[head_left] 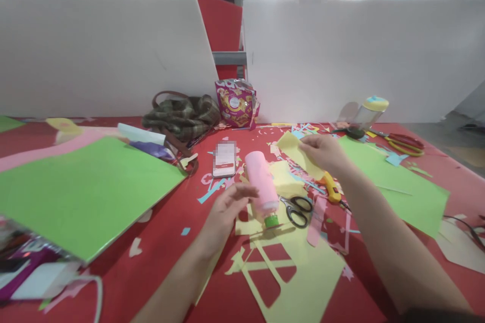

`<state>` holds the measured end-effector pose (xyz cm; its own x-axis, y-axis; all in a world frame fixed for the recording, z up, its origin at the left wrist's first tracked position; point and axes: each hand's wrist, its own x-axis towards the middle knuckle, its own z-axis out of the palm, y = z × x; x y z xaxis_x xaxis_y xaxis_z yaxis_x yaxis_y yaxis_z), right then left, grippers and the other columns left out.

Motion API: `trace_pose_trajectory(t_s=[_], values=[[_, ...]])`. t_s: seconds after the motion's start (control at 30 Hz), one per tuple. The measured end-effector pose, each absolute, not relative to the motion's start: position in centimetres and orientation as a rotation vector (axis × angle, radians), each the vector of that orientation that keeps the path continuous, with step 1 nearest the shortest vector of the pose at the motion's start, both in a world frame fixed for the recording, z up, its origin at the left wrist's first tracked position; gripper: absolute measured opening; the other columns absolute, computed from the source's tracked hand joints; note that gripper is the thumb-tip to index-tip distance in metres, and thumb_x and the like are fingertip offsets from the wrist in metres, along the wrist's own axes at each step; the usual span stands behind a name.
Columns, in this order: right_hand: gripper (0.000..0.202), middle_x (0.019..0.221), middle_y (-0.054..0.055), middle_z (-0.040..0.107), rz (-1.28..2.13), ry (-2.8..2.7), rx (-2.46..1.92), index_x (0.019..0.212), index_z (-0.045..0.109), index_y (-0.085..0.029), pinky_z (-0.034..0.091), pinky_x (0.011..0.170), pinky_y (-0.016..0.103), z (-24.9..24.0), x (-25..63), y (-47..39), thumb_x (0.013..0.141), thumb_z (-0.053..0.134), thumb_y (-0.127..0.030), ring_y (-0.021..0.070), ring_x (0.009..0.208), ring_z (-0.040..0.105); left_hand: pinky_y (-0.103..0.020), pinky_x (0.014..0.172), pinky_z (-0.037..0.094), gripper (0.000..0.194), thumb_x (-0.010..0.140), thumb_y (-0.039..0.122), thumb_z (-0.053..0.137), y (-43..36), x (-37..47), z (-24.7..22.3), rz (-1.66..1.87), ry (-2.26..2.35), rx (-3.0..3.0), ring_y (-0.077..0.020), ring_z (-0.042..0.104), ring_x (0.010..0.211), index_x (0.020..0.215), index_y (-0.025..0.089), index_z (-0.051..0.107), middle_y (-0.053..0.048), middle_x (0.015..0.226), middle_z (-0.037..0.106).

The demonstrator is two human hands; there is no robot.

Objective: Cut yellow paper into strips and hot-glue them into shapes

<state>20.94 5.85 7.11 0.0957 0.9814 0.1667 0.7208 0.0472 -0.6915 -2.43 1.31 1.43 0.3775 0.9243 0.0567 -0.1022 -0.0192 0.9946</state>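
Observation:
My right hand (316, 149) pinches a small sheet of yellow paper (293, 149), held up at the right of centre. Beside the pink bottle (261, 176) is my left hand (233, 202), its fingers bent but apart, with nothing visible in it; whether the fingertips touch the bottle I cannot tell. The bottle lies on its side with its green cap (271, 220) toward me. Black-handled scissors (297, 212) rest just right of it. Nearer me lies a yellow sheet (314, 277) with shapes cut out. A yellow cutter (332, 187) is below my right hand.
Green sheets lie at the left (91, 192) and right (401, 186) of the red table (159, 247). A phone (224, 159), a snack bag (237, 103) and a plaid cloth (185, 113) stand behind. Red-handled scissors (405, 144) and a jar (370, 113) are back right. Paper scraps are scattered about.

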Motion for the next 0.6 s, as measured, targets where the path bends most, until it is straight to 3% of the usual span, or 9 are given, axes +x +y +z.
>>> trace_pose_trajectory(t_s=[0.13,0.33,0.47,0.6], values=[[0.021,0.049,-0.001,0.049,0.269,-1.855,-1.861,0.067,0.061,-0.015,0.03,0.044,0.021,8.0,22.6,5.5,0.069,0.044,-0.027,0.0091,0.043,0.042,-0.042,0.087,0.031,0.029,0.07,0.012,0.044,2.7,-2.6,0.0,1.01,1.08,2.014,-0.023,0.043,0.1,0.096,0.02,0.054,-0.008,0.103,0.051],[0.017,0.054,0.0,0.057,0.207,-2.148,-1.887,0.069,0.061,-0.018,0.034,0.047,0.022,8.7,24.2,4.9,0.069,0.046,-0.025,0.0124,0.05,0.049,-0.052,0.089,0.02,0.06,0.06,0.0,0.045,4.4,-2.1,-0.9,0.559,0.986,2.682,-0.0327,0.019,0.119,0.114,0.026,0.043,-0.008,0.127,0.035],[0.012,0.067,0.0,0.063,0.307,-2.194,-1.867,0.072,0.058,-0.02,0.037,0.052,0.022,8.5,24.5,4.9,0.067,0.048,-0.022,0.0137,0.06,0.054,-0.05,0.091,0.015,0.053,0.07,0.0,0.036,5.8,-1.0,0.3,0.35,0.796,2.881,-0.0269,0.022,0.12,0.115,0.027,0.039,-0.007,0.128,0.036],[0.01,0.061,0.0,0.061,0.337,-2.192,-1.838,0.063,0.057,-0.019,0.037,0.051,0.022,8.2,24.6,5.2,0.066,0.048,-0.022,0.0129,0.057,0.054,-0.046,0.092,0.014,0.043,0.076,0.001,0.032,7.1,0.1,0.8,0.251,0.625,3.018,-0.0217,0.023,0.12,0.11,0.025,0.042,-0.007,0.126,0.039]])
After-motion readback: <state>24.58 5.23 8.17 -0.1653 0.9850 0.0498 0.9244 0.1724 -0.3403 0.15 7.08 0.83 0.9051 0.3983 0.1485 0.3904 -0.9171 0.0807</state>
